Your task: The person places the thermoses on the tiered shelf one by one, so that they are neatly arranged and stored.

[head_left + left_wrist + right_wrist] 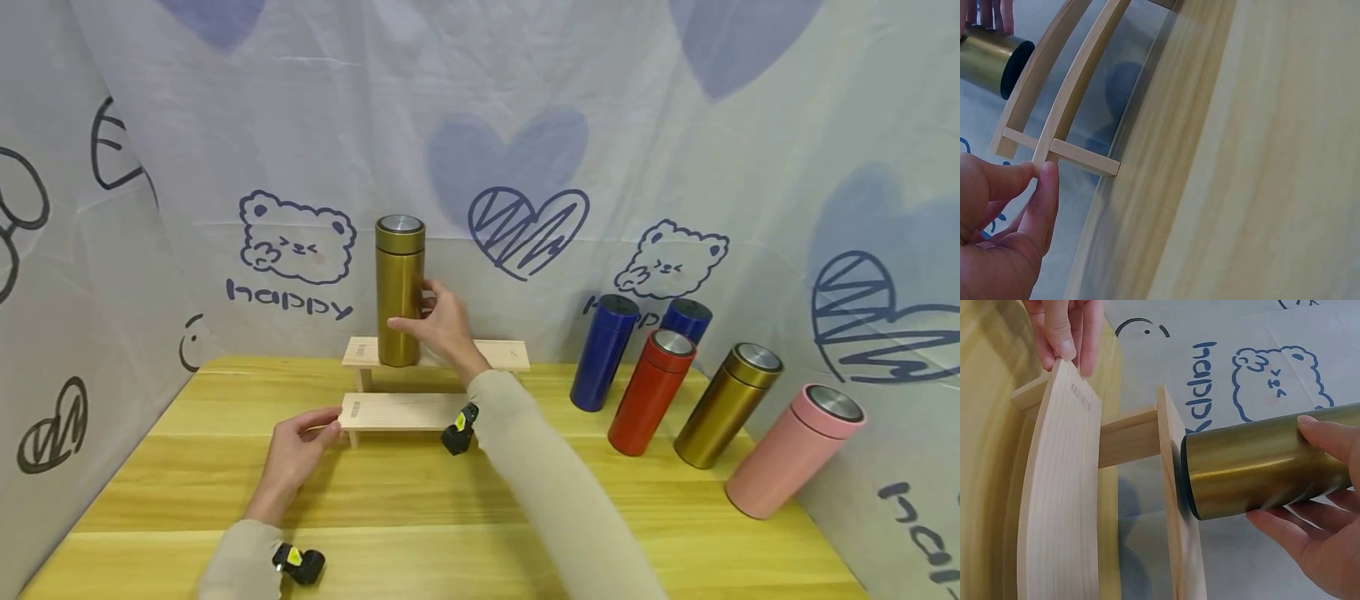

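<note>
A gold thermos bottle [400,292] is upright at the left part of the upper board [504,355] of a two-step wooden stand. My right hand [444,327] grips its lower body, thumb on the near side, fingers round the right. In the right wrist view the dark base of the bottle [1241,469] is right at the board; whether it fully rests there I cannot tell. My left hand [297,450] pinches the left end of the lower board [405,411] between thumb and fingers, as the left wrist view shows with the hand [1010,219] close up.
On the table's right side stand a red bottle [651,392], a second gold bottle [727,406], a pink bottle [795,452] and two blue bottles, one [604,353] in front and one [686,320] partly hidden behind the red one. A printed cloth [510,100] hangs behind the wooden table [420,492].
</note>
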Motion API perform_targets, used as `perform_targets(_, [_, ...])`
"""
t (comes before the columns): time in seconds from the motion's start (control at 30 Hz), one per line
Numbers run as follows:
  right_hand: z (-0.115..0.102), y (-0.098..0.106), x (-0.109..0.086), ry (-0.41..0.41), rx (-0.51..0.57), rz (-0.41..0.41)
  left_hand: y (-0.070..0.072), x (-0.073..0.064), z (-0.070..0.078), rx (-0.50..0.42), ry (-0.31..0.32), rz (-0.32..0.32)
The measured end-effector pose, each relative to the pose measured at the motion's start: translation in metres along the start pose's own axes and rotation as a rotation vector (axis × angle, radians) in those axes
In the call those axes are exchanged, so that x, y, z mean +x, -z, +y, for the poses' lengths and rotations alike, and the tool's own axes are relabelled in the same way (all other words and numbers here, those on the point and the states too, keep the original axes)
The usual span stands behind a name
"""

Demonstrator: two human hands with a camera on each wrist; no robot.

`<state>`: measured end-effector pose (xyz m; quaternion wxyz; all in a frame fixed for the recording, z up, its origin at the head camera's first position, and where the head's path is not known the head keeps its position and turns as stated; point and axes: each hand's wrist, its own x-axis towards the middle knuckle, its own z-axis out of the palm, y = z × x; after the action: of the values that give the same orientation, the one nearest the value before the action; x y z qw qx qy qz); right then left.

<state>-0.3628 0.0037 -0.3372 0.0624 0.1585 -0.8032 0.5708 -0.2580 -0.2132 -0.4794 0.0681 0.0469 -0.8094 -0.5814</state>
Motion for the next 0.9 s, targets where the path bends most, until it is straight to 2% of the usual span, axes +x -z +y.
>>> perform_targets(0.37, [0.000, -0.018, 0.004, -0.006, 0.038, 0.032, 0.000, -0.001, 0.000, 0.001, -0.003, -0.007])
perform_targets(0.53, [-0.004, -0.025, 0.007, 0.003, 0.041, 0.020, 0.003, 0.000, 0.000, 0.020, -0.005, 0.008])
perform_targets(0.9, [-0.001, -0.029, 0.008, -0.005, 0.018, 0.037, 0.002, 0.001, 0.001, 0.000, -0.013, -0.009])
